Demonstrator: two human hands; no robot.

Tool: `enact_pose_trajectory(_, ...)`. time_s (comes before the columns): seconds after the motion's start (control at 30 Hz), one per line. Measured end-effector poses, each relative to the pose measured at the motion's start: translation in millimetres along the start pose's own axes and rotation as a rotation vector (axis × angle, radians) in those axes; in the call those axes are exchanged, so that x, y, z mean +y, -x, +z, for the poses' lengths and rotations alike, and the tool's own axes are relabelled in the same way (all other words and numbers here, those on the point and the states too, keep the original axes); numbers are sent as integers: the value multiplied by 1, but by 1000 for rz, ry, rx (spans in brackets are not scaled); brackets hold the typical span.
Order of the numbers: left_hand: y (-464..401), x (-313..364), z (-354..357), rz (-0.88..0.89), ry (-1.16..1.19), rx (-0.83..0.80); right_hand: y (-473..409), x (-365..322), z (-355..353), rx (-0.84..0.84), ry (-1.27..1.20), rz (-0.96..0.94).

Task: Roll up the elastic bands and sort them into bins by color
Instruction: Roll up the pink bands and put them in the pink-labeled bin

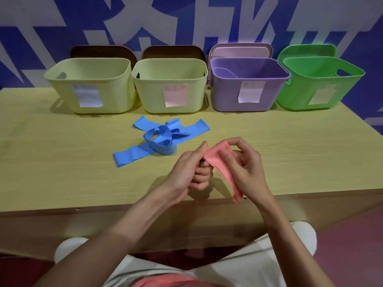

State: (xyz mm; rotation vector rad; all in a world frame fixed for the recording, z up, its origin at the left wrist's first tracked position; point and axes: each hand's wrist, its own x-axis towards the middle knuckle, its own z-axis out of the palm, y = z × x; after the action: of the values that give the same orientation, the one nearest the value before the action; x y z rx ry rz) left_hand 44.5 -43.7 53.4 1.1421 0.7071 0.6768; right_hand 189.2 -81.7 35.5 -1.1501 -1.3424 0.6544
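Note:
A pink elastic band [215, 156] is held over the table's front part by both hands. My left hand [190, 170] pinches its near end with curled fingers. My right hand [246, 168] grips the band from the right, and the loose tail hangs down past the palm toward the table edge. Several blue elastic bands [159, 139] lie tangled and unrolled on the table behind my hands. Along the back stand two yellow bins [93, 85] [170, 85], a purple bin [248, 85] and a green bin [319, 83], each with a paper label.
The wooden table [62, 162] has its front edge just below my hands. A purple band lies inside the purple bin. Lids lean against the wall behind the bins. More pink material [165, 281] lies on my lap at the bottom of the view.

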Motion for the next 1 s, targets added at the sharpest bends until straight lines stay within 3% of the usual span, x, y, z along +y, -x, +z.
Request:
enact_pose_trajectory(0.13, -3, -6, 1, 79, -220, 96, 3, 5, 0, 29, -5, 13)
enact_pose_trajectory(0.37, -5, -21, -4, 285, -529, 114, 3, 8, 0, 66, 0, 12)
enact_pose_trajectory(0.53, -6, -18, 1, 244, -452, 129, 5, 4, -2, 11, -26, -4)
enact_pose_trajectory(0.8, 2, -1, 4, -8, -18, -3, 3, 3, -6, -31, -10, 11)
enact_pose_trajectory(1.0, 0, -5, 4, 65, -202, 90, 4, 8, -2, 33, -38, 38)
